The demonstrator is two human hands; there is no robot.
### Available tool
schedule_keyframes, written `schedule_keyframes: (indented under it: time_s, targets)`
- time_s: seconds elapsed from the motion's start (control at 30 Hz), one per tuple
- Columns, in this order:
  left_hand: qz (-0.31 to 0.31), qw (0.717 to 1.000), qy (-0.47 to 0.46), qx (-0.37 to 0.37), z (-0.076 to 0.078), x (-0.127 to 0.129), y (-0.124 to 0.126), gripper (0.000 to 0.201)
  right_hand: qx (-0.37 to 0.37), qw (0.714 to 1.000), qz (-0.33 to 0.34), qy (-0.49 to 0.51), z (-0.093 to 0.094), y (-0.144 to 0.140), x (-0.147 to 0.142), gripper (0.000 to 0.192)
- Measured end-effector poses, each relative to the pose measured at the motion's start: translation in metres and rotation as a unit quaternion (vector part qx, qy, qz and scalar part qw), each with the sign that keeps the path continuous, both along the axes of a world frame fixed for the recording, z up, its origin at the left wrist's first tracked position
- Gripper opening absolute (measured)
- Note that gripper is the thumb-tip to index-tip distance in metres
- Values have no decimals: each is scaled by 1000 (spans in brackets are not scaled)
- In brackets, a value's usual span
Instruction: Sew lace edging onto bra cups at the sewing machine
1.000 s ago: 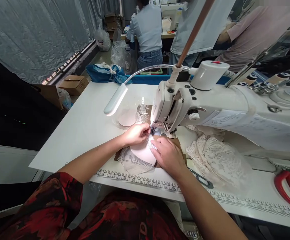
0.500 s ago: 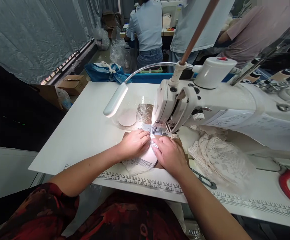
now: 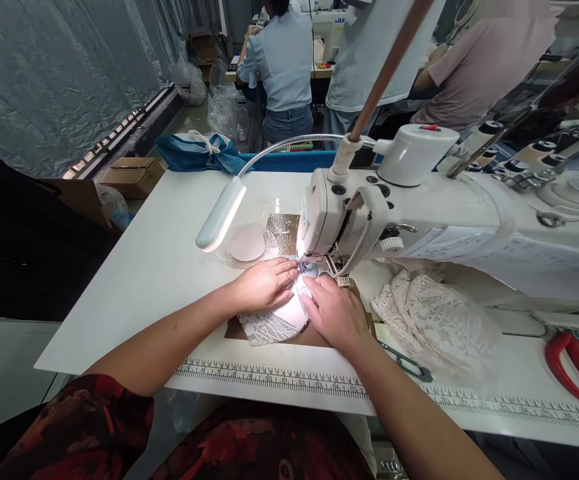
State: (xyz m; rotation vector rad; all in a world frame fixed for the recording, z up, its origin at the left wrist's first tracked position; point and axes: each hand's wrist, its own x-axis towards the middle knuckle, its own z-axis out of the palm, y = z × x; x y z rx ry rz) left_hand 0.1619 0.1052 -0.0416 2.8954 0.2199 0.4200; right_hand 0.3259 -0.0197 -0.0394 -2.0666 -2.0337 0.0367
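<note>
A white lace fabric piece lies under the needle area of a white sewing machine, its patterned lace end fanned toward the table's front edge. My left hand rests flat on the fabric's left side, fingers stretched toward the presser foot. On the other side, my right hand grips the fabric's right edge between thumb and forefinger, close to the foot; its other fingers are partly hidden. Beneath the work is a brown board. The lamp lights the needle spot.
Pale round pieces in clear plastic lie behind my left hand. Cream lace is heaped right of my right hand. Red-handled scissors lie far right. A printed ruler runs along the front edge. Co-workers are beyond the table.
The camera view has shifted slightly. The fabric's loose lace end now lies a little closer to my left hand, and more brown board shows around it. Both hands remain beside the presser foot.
</note>
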Motion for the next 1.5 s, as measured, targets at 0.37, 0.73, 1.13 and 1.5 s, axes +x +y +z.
schedule_keyframes:
  time_s: [0.37, 0.73, 1.13, 1.5]
  targets:
    - [-43, 996, 69, 44, 27, -1, -9, 26, 15, 997, -2, 75, -2, -4, 9, 35]
    - [-38, 999, 31, -15, 14, -4, -11, 27, 43, 996, 12, 83, -4, -7, 9, 37]
    - [-54, 998, 29, -20, 6, -7, -3, 28, 69, 993, 56, 84, -3, -6, 7, 36]
    - [-48, 998, 7, -33, 5, -7, 2, 28, 39, 997, 29, 56, -5, -2, 3, 37]
